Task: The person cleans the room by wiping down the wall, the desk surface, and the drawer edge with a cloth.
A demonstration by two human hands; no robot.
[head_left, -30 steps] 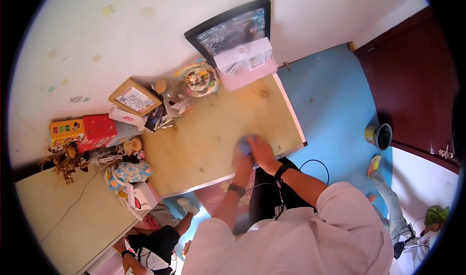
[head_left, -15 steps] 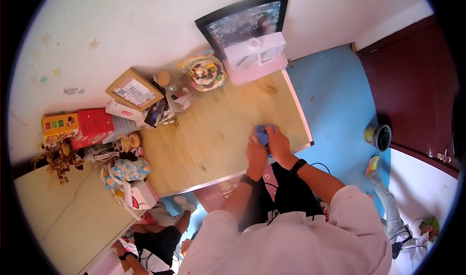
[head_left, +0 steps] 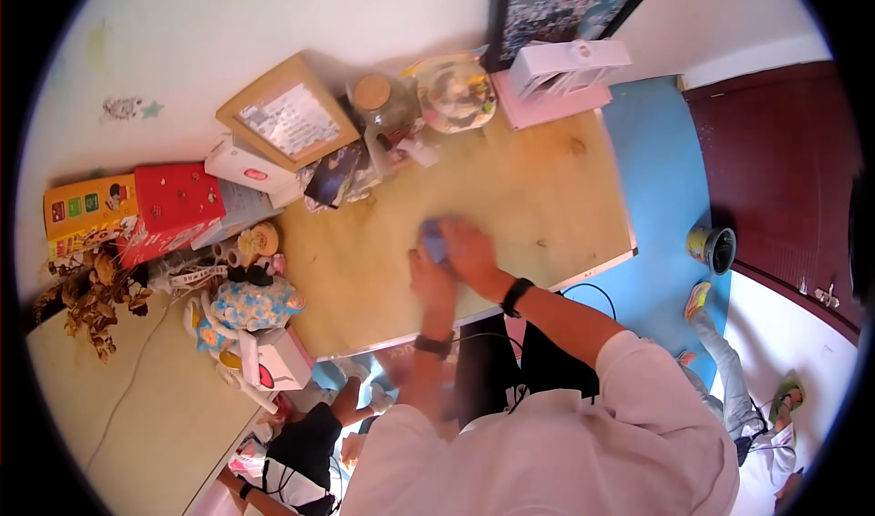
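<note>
A blue cloth (head_left: 435,241) lies bunched on the wooden tabletop (head_left: 365,279), near its middle. My right hand (head_left: 468,253) presses on the cloth from the right, its fingers wrapped over it. Close beside it, my left hand (head_left: 431,277) touches the cloth's lower left edge; its fingers are blurred, and whether they grip the cloth is hard to tell. Dark bands circle both wrists.
Along the wall stand a wooden frame (head_left: 290,112), a corked glass jar (head_left: 378,101), a cake-like item (head_left: 454,94), a pink-white box (head_left: 558,83) and a black-framed picture (head_left: 565,15). Left are a red box (head_left: 178,208) and dried flowers (head_left: 91,299). Two people sit nearby.
Both hands and the blue cloth have moved left across the tabletop, away from its right edge. The camera view has shifted, and the wall objects appear larger.
</note>
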